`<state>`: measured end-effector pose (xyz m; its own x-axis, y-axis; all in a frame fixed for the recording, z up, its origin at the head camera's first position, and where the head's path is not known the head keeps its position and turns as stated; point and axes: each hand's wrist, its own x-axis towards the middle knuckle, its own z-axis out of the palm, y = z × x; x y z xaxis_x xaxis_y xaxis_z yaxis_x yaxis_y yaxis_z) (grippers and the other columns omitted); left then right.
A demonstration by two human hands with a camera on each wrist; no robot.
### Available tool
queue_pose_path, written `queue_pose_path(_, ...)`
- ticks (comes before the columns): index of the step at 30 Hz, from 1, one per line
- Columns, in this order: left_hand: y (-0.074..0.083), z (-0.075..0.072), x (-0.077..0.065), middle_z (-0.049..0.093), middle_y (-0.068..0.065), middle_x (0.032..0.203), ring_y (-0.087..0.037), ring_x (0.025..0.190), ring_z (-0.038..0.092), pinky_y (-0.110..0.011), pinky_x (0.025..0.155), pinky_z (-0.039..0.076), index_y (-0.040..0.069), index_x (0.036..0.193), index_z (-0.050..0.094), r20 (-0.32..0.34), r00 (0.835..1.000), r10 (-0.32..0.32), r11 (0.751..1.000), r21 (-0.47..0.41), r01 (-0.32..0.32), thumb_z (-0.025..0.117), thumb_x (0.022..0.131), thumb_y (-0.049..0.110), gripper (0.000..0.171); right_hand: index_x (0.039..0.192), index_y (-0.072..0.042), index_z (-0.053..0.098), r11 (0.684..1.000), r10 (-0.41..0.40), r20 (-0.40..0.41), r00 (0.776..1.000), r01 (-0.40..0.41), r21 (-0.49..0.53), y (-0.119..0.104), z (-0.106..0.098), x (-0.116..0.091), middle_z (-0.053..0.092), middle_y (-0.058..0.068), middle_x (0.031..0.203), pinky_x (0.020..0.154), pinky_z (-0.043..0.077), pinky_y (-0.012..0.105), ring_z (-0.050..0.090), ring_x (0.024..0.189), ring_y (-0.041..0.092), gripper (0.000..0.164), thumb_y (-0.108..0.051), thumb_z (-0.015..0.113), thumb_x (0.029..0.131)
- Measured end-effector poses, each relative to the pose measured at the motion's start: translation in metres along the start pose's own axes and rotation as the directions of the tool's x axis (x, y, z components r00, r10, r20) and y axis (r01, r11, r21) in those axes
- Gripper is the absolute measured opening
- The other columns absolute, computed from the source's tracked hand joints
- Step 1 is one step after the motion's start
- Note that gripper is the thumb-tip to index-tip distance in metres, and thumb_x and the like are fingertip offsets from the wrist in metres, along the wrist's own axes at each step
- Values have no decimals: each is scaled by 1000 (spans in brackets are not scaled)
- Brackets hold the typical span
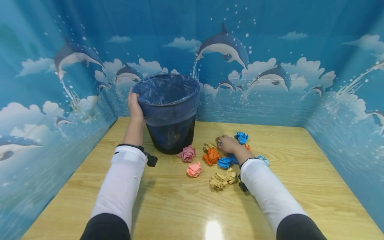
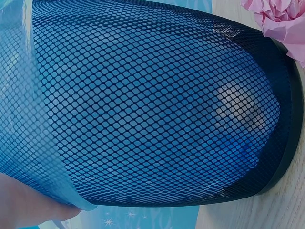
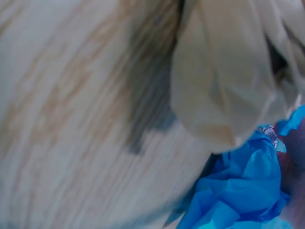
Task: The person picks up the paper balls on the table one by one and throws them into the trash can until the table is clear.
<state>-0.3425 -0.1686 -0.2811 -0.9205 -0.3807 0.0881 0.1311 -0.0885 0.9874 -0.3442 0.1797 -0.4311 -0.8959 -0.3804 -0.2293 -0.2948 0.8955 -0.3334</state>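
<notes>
My left hand [image 1: 135,106] grips the left rim of a black mesh wastebasket [image 1: 172,133] lined with a translucent blue bag [image 1: 169,116]. Through the mesh in the left wrist view, a pale lump [image 2: 239,107] and something blue show near the bottom. Over a cluster of crumpled paper balls, the fingers of my right hand [image 1: 229,145] curl around a small purplish patterned piece [image 3: 270,135], mostly hidden. Close by lie an orange ball [image 1: 211,156], a tan one [image 1: 209,146] and blue ones [image 1: 224,163]. Another blue ball [image 1: 241,137] sits beyond that hand.
A dark pink ball [image 1: 187,154] lies at the wastebasket's foot, a salmon ball [image 1: 194,169] nearer me. Tan balls [image 1: 219,181] lie beside my right wrist, with a light blue ball [image 1: 262,159] past the forearm. Dolphin-print curtains [image 1: 270,100] enclose the wooden table [image 1: 168,203].
</notes>
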Motion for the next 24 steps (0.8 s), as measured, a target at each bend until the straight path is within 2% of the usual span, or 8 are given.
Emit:
queue_pose_path(8,1,-1,-1,7,8,163,-11,149,11,-32,117,17,31,155,17,11,1000,9,1000,-5,-8,30,94,31,62,137,-5,51,1000,18,15,1000,-18,4,2,-2,3,38,29,146,100,42,54,49,125,44,42,-21,52,98)
queue_pose_path(10,1,-1,0,8,8,163,-11,149,11,-32,117,18,30,156,18,9,1000,4,1000,-7,-4,30,94,30,63,133,-5,54,1000,6,9,1000,-6,-14,4,-3,4,41,29,142,95,45,53,52,120,43,40,-22,54,97)
queue_pose_path(15,1,-1,1,8,8,163,-11,149,11,-31,117,18,30,155,18,4,1000,-10,1000,-18,11,31,94,29,62,130,-4,56,1000,9,-2,1000,-9,-21,6,-2,4,45,27,139,95,46,51,53,118,41,38,-20,57,95)
queue_pose_path(16,1,-1,2,8,8,163,-11,149,11,-31,117,18,31,155,18,4,1000,-13,1000,-16,13,31,95,29,62,131,-5,55,1000,24,3,1000,-24,-10,6,-2,3,44,26,141,97,44,52,52,121,41,38,-19,56,96)
queue_pose_path(24,0,-1,0,9,8,163,-12,149,10,-33,118,17,29,156,18,9,1000,-1,1000,8,1,30,96,31,61,129,-3,56,1000,8,-17,1000,-9,-12,2,-3,-2,49,26,134,94,46,49,54,116,39,36,-18,57,96)
